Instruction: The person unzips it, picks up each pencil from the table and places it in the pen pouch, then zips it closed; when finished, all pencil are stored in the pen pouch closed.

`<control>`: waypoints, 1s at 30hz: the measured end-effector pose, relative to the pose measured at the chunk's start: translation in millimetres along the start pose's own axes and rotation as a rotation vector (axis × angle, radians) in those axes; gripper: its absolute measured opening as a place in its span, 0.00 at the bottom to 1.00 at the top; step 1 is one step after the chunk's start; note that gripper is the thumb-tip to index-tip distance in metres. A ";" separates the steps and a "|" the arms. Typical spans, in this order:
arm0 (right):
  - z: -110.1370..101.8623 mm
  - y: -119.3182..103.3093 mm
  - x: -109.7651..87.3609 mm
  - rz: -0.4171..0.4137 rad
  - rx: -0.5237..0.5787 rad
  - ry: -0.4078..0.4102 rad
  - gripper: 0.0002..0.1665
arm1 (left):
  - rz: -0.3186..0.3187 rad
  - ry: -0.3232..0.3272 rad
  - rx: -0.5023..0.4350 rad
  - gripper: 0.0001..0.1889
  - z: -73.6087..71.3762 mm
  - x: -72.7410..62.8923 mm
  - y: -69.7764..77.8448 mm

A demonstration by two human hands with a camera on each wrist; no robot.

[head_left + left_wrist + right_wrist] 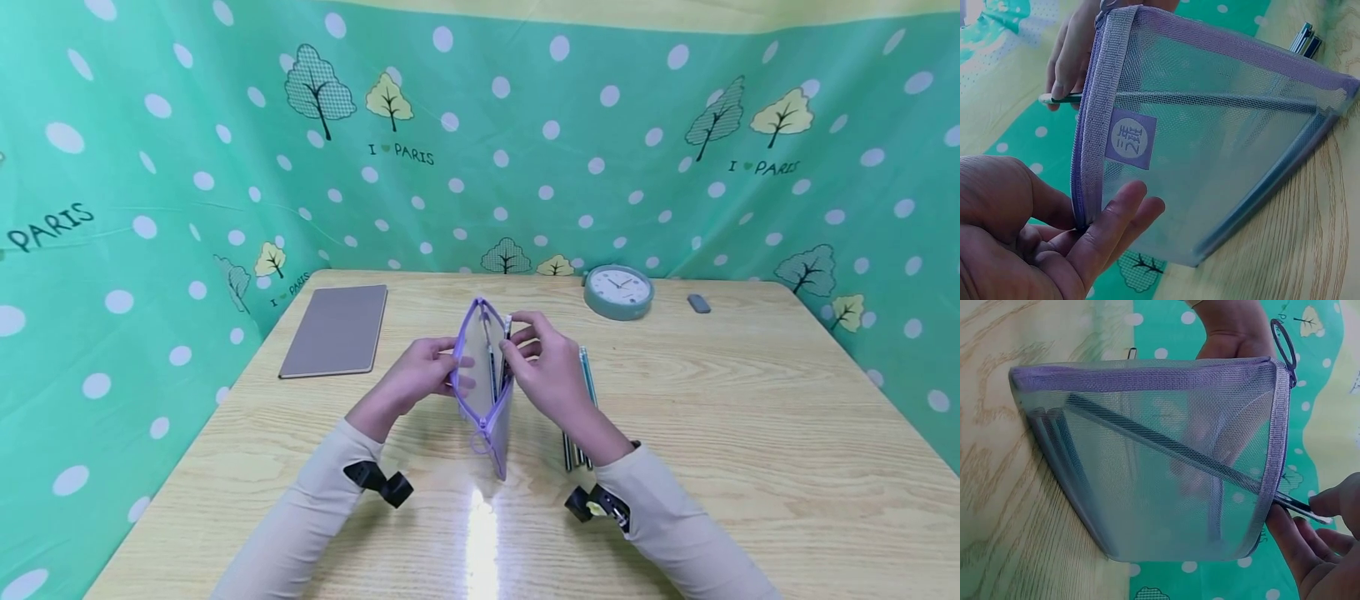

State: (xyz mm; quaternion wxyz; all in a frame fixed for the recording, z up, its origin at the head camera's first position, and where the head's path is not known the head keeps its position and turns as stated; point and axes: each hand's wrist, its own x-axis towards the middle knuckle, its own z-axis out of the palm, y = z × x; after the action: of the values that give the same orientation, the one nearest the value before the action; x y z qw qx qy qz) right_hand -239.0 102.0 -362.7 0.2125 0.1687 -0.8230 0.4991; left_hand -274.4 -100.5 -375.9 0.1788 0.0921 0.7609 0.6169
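A purple-edged mesh pencil pouch (498, 446) stands on the table with its zipped mouth spread apart. My left hand (423, 369) grips its left rim, thumb outside and fingers over the edge; the left wrist view shows the zipper edge (1088, 162) between them. My right hand (551, 371) pinches the upper end of a pencil (1300, 507) at the opposite rim. Through the mesh, most of that pencil shows slanting down inside the pouch. More pencils (1266, 181) lie along the pouch bottom. Several pencils (588, 375) rest on the table, partly hidden by my right forearm.
A grey notebook (335, 332) lies at the back left of the table. Toward the back right are a round teal clock (618, 293) and a small blue-grey eraser (699, 303). A green dotted curtain (510, 192) hangs behind and beside the table.
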 end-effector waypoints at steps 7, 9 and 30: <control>0.7 0.6 1.1 -0.001 0.018 -0.019 0.17 | -0.003 0.009 -0.002 0.24 -0.2 -1.4 -0.3; -1.0 0.4 2.6 0.007 0.036 -0.018 0.16 | -0.004 0.010 -0.004 0.24 -0.3 -1.6 -0.2; -79.5 116.9 45.5 0.427 -0.478 -0.523 0.17 | -0.023 0.010 -0.004 0.24 -3.4 -7.3 7.1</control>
State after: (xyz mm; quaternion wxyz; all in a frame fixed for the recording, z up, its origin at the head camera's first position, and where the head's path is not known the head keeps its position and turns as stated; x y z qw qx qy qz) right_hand -320.7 222.1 -394.1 -0.0787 0.0612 -0.9586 0.2669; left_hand -269.6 -104.7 -367.3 0.1822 0.0796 0.7617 0.6166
